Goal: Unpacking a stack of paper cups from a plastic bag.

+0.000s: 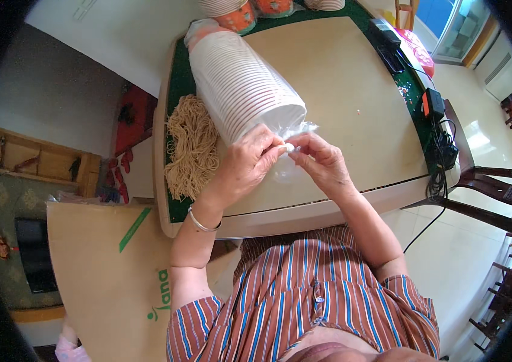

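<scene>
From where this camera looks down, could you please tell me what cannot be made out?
- Head view, gathered bag mouth: the left hand and right hand partly cover it, so any knot is unclear.
- Head view, orange-patterned stack: cut off by the top edge.
- Head view, scattered bits at upper right: too small to identify.

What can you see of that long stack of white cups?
The stack is many nested white cups, paper-looking, their rims showing as close rings, with orange at the far end. It lies on its side on the table, open mouth at the near end, inside a thin, clear plastic bag. The left hand and right hand pinch the bag's gathered near end. Pale string lies beside it.
</scene>
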`<act>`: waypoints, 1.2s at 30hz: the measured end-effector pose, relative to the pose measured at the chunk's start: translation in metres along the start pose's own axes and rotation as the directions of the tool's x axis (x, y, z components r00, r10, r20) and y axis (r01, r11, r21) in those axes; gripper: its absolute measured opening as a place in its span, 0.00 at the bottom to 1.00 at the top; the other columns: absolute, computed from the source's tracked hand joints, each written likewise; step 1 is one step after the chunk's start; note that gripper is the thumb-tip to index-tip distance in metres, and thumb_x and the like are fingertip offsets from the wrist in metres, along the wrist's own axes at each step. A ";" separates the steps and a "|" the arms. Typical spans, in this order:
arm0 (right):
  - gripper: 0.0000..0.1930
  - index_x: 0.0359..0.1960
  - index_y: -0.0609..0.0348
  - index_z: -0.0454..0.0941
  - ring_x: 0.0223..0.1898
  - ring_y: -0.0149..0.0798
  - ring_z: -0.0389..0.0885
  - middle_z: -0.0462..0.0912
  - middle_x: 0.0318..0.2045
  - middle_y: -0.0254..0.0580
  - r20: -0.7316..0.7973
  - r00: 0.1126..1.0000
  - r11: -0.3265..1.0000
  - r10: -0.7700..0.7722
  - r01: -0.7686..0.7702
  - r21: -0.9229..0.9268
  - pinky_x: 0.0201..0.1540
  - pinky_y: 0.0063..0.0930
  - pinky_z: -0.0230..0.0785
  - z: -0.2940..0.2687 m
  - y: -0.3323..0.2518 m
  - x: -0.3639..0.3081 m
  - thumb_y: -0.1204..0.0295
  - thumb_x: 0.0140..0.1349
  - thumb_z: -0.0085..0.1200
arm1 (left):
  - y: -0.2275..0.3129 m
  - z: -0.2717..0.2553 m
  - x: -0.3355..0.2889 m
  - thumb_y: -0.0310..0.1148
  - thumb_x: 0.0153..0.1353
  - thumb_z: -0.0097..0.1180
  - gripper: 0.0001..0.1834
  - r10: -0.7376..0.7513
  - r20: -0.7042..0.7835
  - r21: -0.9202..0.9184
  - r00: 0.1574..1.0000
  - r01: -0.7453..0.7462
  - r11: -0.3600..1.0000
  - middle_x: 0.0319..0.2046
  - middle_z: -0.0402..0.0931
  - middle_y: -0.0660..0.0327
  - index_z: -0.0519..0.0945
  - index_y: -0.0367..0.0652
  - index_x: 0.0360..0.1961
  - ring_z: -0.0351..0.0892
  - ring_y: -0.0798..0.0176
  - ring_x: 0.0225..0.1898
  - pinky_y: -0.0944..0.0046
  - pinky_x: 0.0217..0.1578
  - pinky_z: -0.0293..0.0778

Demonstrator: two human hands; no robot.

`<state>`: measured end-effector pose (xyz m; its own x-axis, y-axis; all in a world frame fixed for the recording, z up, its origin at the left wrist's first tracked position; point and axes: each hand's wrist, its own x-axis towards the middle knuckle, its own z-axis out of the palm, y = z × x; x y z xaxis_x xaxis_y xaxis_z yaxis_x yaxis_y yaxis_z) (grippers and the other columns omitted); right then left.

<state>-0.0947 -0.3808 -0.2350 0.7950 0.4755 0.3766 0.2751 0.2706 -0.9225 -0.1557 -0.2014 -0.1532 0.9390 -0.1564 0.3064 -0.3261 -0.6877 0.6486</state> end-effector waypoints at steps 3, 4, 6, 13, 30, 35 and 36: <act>0.08 0.45 0.62 0.81 0.39 0.23 0.78 0.83 0.36 0.32 0.007 0.981 0.977 0.196 -0.196 0.082 0.44 0.19 0.73 0.001 0.009 -0.005 0.79 0.65 0.62 | -0.004 0.000 -0.001 0.29 0.68 0.60 0.08 -0.029 0.002 -0.010 1.000 0.029 1.000 0.31 0.74 0.56 0.79 0.34 0.37 0.77 0.58 0.33 0.61 0.36 0.74; 0.07 0.44 0.62 0.81 0.37 0.23 0.78 0.83 0.34 0.30 -0.031 0.988 0.987 0.154 -0.153 0.041 0.44 0.19 0.72 0.004 0.009 -0.005 0.78 0.66 0.62 | -0.005 0.001 -0.001 0.29 0.68 0.60 0.08 -0.050 0.004 -0.015 0.999 0.050 0.999 0.31 0.74 0.56 0.79 0.34 0.38 0.78 0.59 0.32 0.61 0.36 0.74; 0.06 0.44 0.62 0.81 0.36 0.22 0.78 0.83 0.32 0.28 -0.067 0.991 0.994 0.112 -0.112 -0.002 0.43 0.19 0.72 0.003 0.008 -0.005 0.78 0.67 0.61 | -0.006 0.000 -0.001 0.29 0.68 0.60 0.07 -0.063 0.010 -0.017 0.998 0.064 0.998 0.31 0.74 0.56 0.79 0.34 0.38 0.77 0.60 0.33 0.62 0.36 0.74; 0.06 0.42 0.62 0.81 0.32 0.20 0.74 0.80 0.31 0.27 0.067 0.940 0.852 0.334 -0.331 0.404 0.36 0.18 0.67 -0.003 0.001 0.000 0.71 0.71 0.58 | 0.006 0.015 0.000 0.24 0.61 0.64 0.07 0.023 -0.260 0.042 0.965 -0.013 0.999 0.35 0.75 0.55 0.79 0.39 0.39 0.79 0.51 0.37 0.57 0.37 0.76; 0.04 0.42 0.59 0.80 0.37 0.25 0.82 0.84 0.35 0.31 0.241 0.853 0.399 0.464 -0.444 0.802 0.41 0.23 0.76 0.002 0.006 -0.007 0.72 0.71 0.56 | 0.004 0.041 -0.016 0.24 0.57 0.69 0.10 0.098 -0.381 0.199 0.920 -0.021 0.980 0.38 0.80 0.58 0.81 0.41 0.40 0.82 0.58 0.36 0.61 0.38 0.79; 0.05 0.43 0.60 0.78 0.35 0.28 0.83 0.84 0.35 0.33 0.290 0.838 0.353 0.463 -0.475 0.806 0.41 0.26 0.78 0.003 0.009 -0.008 0.72 0.72 0.54 | 0.001 0.040 -0.017 0.23 0.59 0.67 0.08 0.022 -0.379 0.107 0.925 0.021 0.994 0.36 0.81 0.57 0.82 0.39 0.39 0.84 0.57 0.37 0.62 0.39 0.79; 0.06 0.44 0.60 0.78 0.33 0.29 0.82 0.83 0.35 0.35 0.281 0.833 0.366 0.476 -0.478 0.798 0.40 0.27 0.79 0.003 0.008 -0.008 0.72 0.72 0.53 | 0.000 0.039 -0.017 0.23 0.59 0.67 0.08 0.021 -0.380 0.107 0.925 0.022 0.994 0.36 0.81 0.57 0.82 0.39 0.39 0.84 0.57 0.37 0.62 0.39 0.79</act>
<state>-0.1005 -0.3793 -0.2453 0.6415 0.7603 -0.1021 -0.7114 0.5398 -0.4501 -0.1679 -0.2263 -0.1854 0.8198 0.1106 0.5618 -0.2921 -0.7631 0.5765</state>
